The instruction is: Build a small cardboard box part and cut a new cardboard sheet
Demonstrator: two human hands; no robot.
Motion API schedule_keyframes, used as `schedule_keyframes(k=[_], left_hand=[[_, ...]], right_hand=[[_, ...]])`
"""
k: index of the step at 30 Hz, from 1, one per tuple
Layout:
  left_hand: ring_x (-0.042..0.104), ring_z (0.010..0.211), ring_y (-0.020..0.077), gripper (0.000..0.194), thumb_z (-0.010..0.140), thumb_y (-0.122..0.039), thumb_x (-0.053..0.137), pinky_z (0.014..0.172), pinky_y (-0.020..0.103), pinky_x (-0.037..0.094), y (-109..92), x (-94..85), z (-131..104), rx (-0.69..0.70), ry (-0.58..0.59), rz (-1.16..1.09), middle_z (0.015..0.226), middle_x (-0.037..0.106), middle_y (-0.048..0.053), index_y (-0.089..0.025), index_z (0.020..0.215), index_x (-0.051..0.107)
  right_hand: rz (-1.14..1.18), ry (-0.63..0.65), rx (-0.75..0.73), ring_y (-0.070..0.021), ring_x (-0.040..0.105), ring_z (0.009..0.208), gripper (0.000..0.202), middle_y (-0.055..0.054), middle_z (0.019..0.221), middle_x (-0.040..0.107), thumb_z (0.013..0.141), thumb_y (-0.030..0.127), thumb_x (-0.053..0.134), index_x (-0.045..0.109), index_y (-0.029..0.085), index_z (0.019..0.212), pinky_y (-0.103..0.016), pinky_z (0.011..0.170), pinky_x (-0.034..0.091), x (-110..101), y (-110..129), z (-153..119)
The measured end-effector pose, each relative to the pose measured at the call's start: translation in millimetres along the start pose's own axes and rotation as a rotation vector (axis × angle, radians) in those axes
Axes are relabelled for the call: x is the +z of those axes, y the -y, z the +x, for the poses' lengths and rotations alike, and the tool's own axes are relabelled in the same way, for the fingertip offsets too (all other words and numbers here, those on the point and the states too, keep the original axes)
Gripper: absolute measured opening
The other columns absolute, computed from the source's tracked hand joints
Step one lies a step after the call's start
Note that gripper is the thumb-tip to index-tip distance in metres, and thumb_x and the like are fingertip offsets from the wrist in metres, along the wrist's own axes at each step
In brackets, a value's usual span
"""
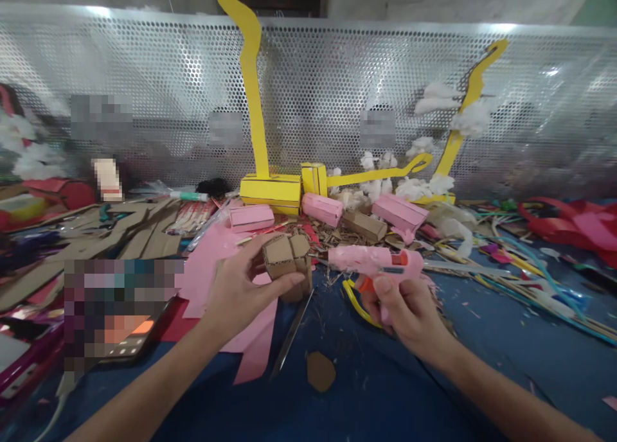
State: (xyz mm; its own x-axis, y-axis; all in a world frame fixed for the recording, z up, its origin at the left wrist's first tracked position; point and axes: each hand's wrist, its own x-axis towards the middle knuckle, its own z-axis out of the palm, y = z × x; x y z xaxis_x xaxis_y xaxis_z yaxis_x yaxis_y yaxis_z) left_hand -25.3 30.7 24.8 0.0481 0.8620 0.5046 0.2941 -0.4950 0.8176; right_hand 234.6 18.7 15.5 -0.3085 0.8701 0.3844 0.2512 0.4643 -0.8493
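My left hand [245,288] grips a small faceted cardboard box [285,256], thumb in front and fingers behind it. Wrapped round the handle of a pink glue gun [369,259] is my right hand [409,307]. The gun's nozzle points left and is at the right edge of the box; whether it touches cannot be made out. A clear glue stick [463,268] sticks out of the gun's back. Below the box lie a thin metal blade [292,333] and a cardboard polygon piece [321,371] on the blue table [366,397].
Yellow boxes [270,193] with a tall curved strip, pink boxes [251,217] and cardboard scraps stand behind my hands. Pink sheets [205,268] and a phone [132,339] lie left. Sticks and tubes [530,288] spread right. A perforated metal panel [318,76] spans the back.
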Motion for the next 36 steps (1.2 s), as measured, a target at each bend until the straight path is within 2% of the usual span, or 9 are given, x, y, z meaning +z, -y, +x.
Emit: schedule_keyframes(k=[7, 15, 21, 29, 36], left_hand=[[0.07, 0.097, 0.0207, 0.051, 0.073, -0.035, 0.084, 0.084, 0.033, 0.061, 1.0, 0.3, 0.1, -0.007, 0.009, 0.011, 0.108, 0.072, 0.002, -0.027, 0.12, 0.064], [0.07, 0.096, 0.0219, 0.05, 0.073, -0.037, 0.083, 0.08, 0.034, 0.062, 1.3, 0.6, 0.4, -0.001, 0.004, 0.066, 0.109, 0.072, 0.003, -0.028, 0.118, 0.064], [0.07, 0.1, 0.0232, 0.052, 0.073, -0.039, 0.082, 0.082, 0.034, 0.062, 1.5, 0.3, 1.0, -0.009, 0.007, 0.109, 0.113, 0.073, 0.003, -0.029, 0.121, 0.064], [0.071, 0.102, 0.0279, 0.054, 0.074, -0.04, 0.081, 0.082, 0.041, 0.063, 1.8, 0.2, 0.0, 0.002, -0.003, 0.123, 0.116, 0.073, 0.008, -0.025, 0.123, 0.065], [0.072, 0.101, 0.0272, 0.054, 0.074, -0.04, 0.08, 0.084, 0.043, 0.063, 3.2, -0.1, 1.3, -0.006, 0.026, 0.114, 0.114, 0.075, 0.008, -0.024, 0.124, 0.065]], right_hand=[[0.005, -0.01, 0.04, -0.0072, 0.037, 0.04, 0.064, 0.003, 0.044, 0.042, 0.101, 0.057, 0.039, 0.042, 0.02, 0.049, -0.024, 0.04, 0.024, 0.0, -4.8, 0.5], [-0.004, -0.026, 0.064, -0.0067, 0.035, 0.038, 0.064, 0.002, 0.043, 0.042, 0.099, 0.061, 0.04, 0.041, 0.02, 0.049, -0.023, 0.038, 0.023, 2.1, 1.2, 2.6], [-0.016, -0.04, 0.092, -0.007, 0.036, 0.037, 0.066, 0.002, 0.042, 0.043, 0.098, 0.063, 0.039, 0.041, 0.021, 0.047, -0.024, 0.038, 0.023, 2.8, -2.0, 3.4], [-0.004, -0.042, 0.093, -0.0066, 0.034, 0.036, 0.066, 0.003, 0.041, 0.041, 0.098, 0.063, 0.04, 0.04, 0.021, 0.047, -0.023, 0.038, 0.022, 3.1, -6.2, 4.3], [-0.019, -0.056, 0.121, -0.007, 0.035, 0.035, 0.069, 0.002, 0.039, 0.042, 0.095, 0.068, 0.04, 0.041, 0.02, 0.045, -0.023, 0.037, 0.022, 4.5, -6.6, 5.9]])
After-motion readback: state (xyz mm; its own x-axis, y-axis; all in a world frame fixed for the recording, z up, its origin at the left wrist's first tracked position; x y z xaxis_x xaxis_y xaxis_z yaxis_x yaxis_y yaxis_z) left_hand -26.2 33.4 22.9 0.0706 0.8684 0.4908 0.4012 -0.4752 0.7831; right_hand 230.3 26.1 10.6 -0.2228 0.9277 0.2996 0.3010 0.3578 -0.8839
